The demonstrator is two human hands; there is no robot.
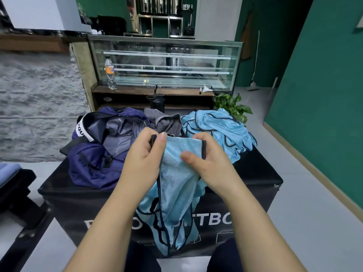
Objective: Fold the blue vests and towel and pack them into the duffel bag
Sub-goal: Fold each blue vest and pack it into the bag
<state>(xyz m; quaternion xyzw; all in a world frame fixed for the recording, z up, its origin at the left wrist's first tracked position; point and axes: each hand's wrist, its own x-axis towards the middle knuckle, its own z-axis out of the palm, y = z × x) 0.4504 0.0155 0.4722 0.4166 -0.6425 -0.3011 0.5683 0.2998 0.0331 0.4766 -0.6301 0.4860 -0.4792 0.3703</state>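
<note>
Grip: both hands pinching one blue vest [176, 185] at its dark-trimmed top edge; left hand [143, 156] thumb over the left corner, right hand [208, 160] thumb pressed on the fabric, fingers curled behind the right corner.
Black box [255, 173]: largest item, serving as work surface; white lettering on the front face, partly hidden by hanging cloth.
Duffel bag [94, 158]: navy, on the left part of the box top, mouth open, grey lining showing; nothing folded visibly inside.
Held vest: raised above the near edge of the box, lower part hanging down over the front face, straps dangling and tangled.
Vest pile [220, 130]: light blue, crumpled, on the right rear of the box top, well apart from the bag.
Towel [167, 120]: grey striped, bunched at the rear between bag and pile.
Step in hand: judged an early fold of a first vest; top edge stretched between the hands, no crease yet laid.
Next move calls for: spreading or halving the vest so the loose straps tuck in, then carrying it left to the open bag.
Hand pose: forearms reaching forward side by side, hands close together at the same height, backs turned up.
Water bottle [110, 72]: upright on the wooden ledge before the glass display case [167, 61].
Plant [233, 106]: green leaves behind the pile.
</note>
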